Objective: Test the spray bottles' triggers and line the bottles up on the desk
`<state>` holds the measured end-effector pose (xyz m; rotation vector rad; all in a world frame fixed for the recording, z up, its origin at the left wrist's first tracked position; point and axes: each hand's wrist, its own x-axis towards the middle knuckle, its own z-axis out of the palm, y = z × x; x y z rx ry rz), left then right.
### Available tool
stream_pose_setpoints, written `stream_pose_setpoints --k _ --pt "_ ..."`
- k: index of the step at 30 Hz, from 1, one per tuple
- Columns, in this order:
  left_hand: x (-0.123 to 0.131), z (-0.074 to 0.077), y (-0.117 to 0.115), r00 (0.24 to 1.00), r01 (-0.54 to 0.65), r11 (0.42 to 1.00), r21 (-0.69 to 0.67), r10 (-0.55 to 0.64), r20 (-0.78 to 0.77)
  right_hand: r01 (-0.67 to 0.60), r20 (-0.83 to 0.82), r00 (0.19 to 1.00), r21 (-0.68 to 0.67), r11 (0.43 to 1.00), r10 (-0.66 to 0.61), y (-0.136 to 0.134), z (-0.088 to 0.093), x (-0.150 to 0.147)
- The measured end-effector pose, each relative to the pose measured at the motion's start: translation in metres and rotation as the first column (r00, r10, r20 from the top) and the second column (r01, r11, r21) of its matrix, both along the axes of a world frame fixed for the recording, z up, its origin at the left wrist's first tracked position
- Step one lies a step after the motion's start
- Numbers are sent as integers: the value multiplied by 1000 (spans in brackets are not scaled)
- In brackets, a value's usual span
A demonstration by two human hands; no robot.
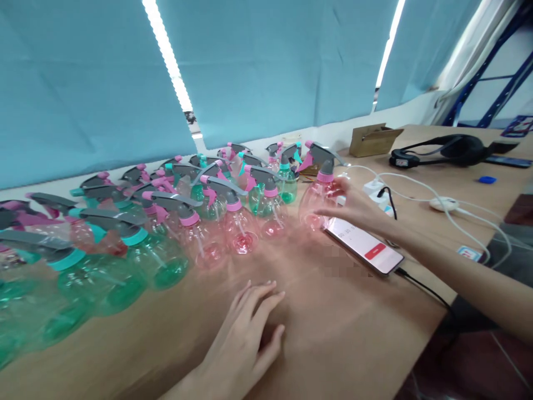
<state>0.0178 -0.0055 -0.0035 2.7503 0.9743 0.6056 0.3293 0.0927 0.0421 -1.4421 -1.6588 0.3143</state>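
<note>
My right hand [347,203] reaches across the table with its fingers around the lower body of a pink spray bottle [314,194]. That bottle stands upright, with a grey and pink trigger head, just behind a phone [362,244] with a lit screen. My left hand [252,322] rests low over the bare tabletop, fingers stretched and slightly spread, holding nothing. Closest to it are a clear pink spray bottle [241,230] and another pink spray bottle [204,244] at the front of a crowded group. Green spray bottles [160,258] stand farther left.
A brown cardboard box [372,140] and a black headset-like strap [453,150] lie at the back right. White cables [462,228] cross the right side near a white puck-shaped device [443,204]. A small blue piece [487,179] sits near the right edge. Blue curtain hangs behind.
</note>
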Motion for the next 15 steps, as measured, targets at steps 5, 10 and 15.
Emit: stream_pose_setpoints --k 5,10,15 --pt "8 0 -3 995 -53 997 -49 57 81 -176 19 984 4 984 176 -76 -3 -22" --pt "11 1 -13 970 -152 976 -153 177 166 -371 -114 928 -172 913 356 -122 2 -66" --pt "-4 5 -27 941 -156 972 -176 200 273 -468 -53 883 -197 861 467 -132 6 -107"
